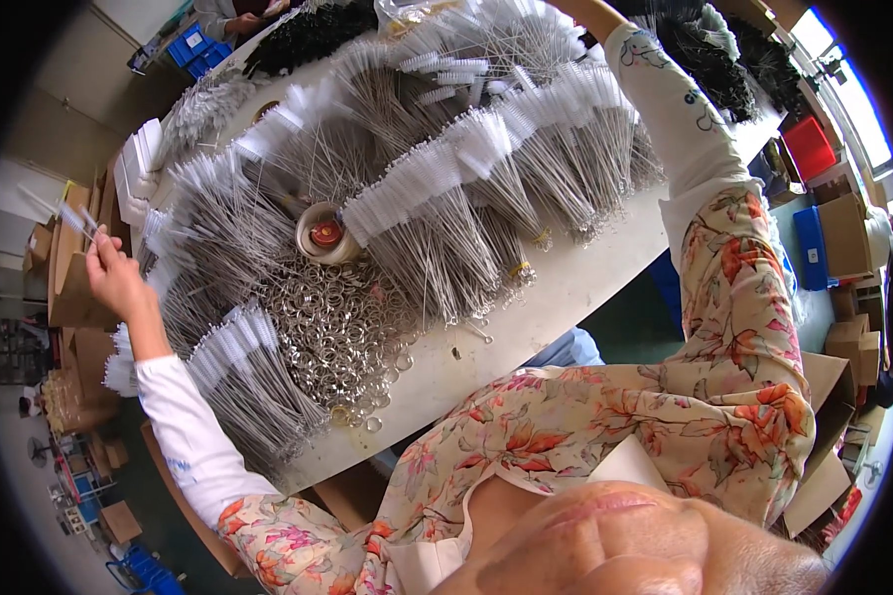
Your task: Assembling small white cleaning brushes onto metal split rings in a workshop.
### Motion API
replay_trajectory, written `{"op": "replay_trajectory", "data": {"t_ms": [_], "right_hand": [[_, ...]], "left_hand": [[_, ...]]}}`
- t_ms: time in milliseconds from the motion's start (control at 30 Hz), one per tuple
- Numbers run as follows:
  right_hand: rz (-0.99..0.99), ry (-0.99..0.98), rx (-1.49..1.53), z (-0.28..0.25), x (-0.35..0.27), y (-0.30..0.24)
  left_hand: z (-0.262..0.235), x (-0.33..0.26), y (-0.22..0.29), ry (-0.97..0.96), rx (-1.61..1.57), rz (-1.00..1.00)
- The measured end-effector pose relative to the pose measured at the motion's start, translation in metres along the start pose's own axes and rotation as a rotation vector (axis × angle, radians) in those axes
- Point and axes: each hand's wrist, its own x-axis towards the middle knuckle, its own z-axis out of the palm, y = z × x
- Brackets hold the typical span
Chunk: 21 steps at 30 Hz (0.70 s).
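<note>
My left hand is raised at the left side of the table, its fingers pinched on thin straw brushes with white bristle ends. How many it holds I cannot make out. My right arm reaches far across the table; only its wrist shows, and the hand lies beyond the upper edge. Between the arms lie many bundles of wire-stemmed straw brushes, white bristles pointing away and looped stems toward me. A heap of metal rings sits near the front edge, next to a small bundle of brushes.
A white round container with something red inside stands among the brushes. Black brushes are piled at the far right. Another person's hand shows at the far left by blue bins. Cardboard boxes stand left of the table.
</note>
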Motion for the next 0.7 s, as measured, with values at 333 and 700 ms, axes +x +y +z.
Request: {"op": "replay_trajectory", "data": {"t_ms": [333,700], "right_hand": [[0.537,-0.181,0.818,0.035,-0.04,-0.037],[0.215,-0.201,1.958,-0.07,0.065,-0.067]], "left_hand": [[-0.083,-0.17,0.075,-0.419,0.055,-0.33],[-0.132,-0.238,0.063,-0.176,-0.174,-0.545]]}}
